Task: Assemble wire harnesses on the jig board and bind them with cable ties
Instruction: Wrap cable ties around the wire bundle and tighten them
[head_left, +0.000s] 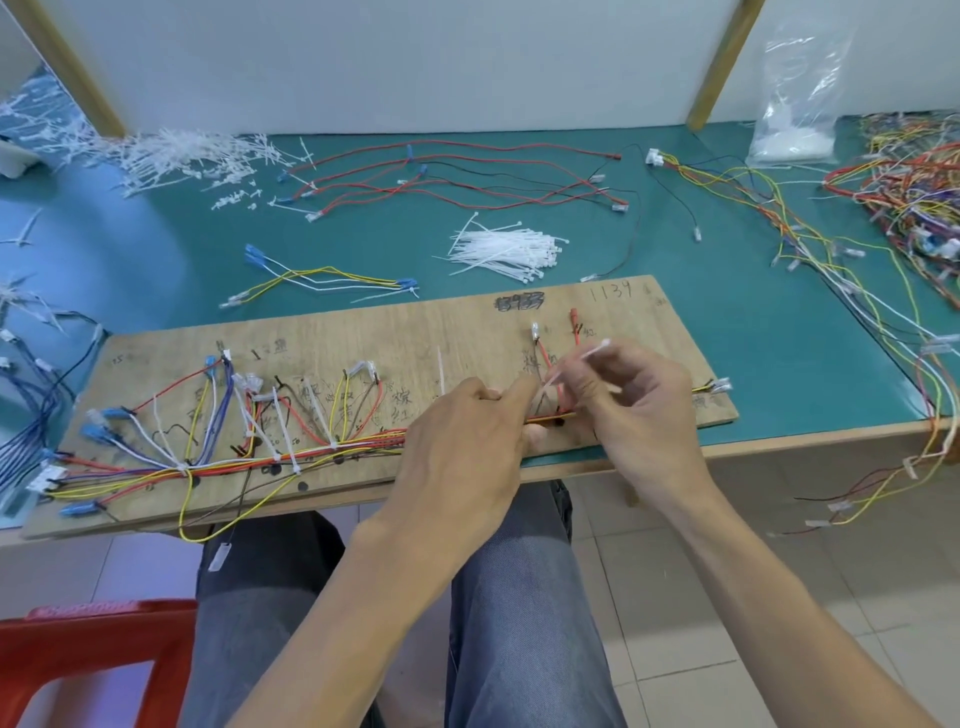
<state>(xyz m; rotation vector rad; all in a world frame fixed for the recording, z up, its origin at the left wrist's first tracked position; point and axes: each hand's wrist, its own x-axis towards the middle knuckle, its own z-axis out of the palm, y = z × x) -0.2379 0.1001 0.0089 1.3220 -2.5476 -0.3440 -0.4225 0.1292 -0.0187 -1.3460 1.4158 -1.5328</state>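
A wooden jig board (457, 322) lies along the table's front edge. On it runs a multicoloured wire harness (218, 462), bound at several spots with white cable ties. My left hand (462, 441) presses on the wire bundle near the board's front edge. My right hand (634, 400) pinches a white cable tie (582, 361) just above the bundle, its tail pointing up and right. Two red wires with end terminals (553, 332) rise from the bundle behind my fingers. The spot where the tie meets the wires is hidden by my fingers.
A heap of loose white cable ties (509, 252) lies behind the board. Red and black wires (457, 176) spread at the back, a yellow-white set (322, 280) at the left, a tangle of wires (914, 192) at the right. Cut tie scraps (176, 156) and a plastic bag (800, 104) sit farther back.
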